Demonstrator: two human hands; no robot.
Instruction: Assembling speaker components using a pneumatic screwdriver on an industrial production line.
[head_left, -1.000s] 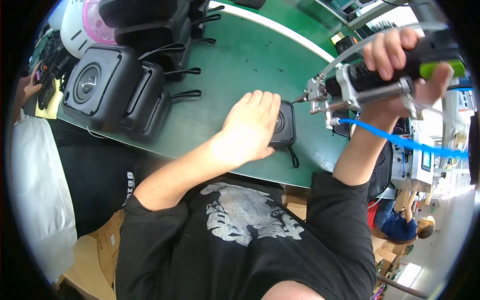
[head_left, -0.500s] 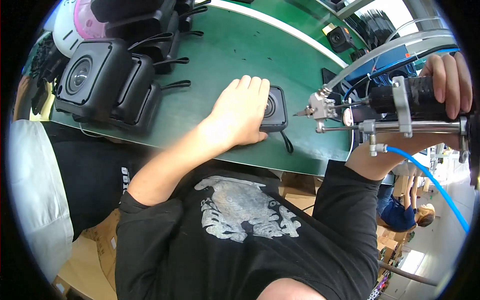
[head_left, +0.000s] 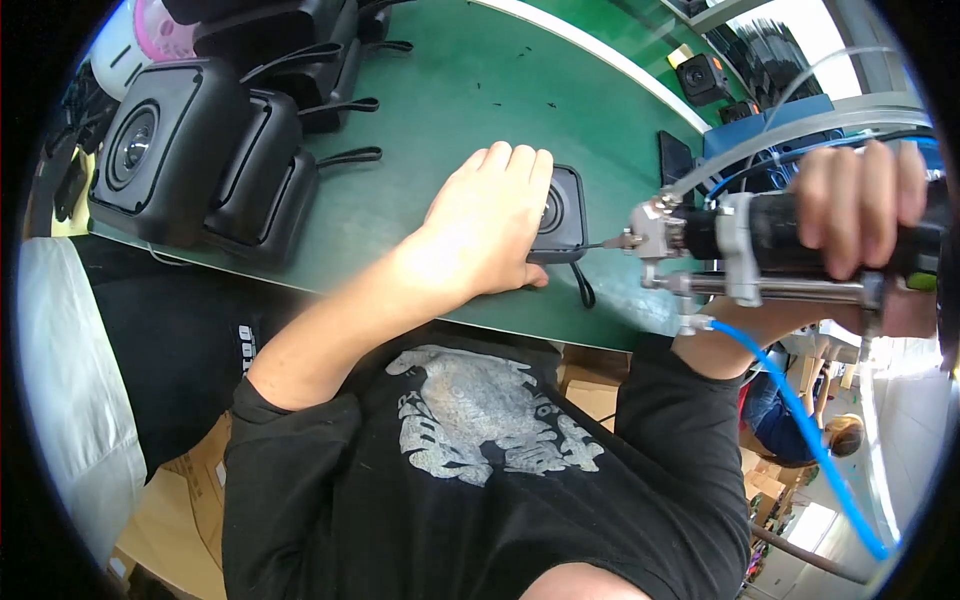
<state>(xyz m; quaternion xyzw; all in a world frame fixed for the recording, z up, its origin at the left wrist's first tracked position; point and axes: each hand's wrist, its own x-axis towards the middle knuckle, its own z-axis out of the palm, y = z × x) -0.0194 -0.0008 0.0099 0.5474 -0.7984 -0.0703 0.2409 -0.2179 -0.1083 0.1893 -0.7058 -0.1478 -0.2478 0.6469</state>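
- Speaker (head_left: 568, 205) flat by the bench's (head_left: 440, 130) near edge, loop strap (head_left: 585, 288) toward that edge.
- Left hand (head_left: 490, 218) clamped over its left side, fingers together.
- Right hand (head_left: 862, 208) wrapped round power screwdriver (head_left: 775, 228); bit at speaker's near right corner, contact unclear.
- Black speakers (head_left: 185, 145) along bench's left edge.
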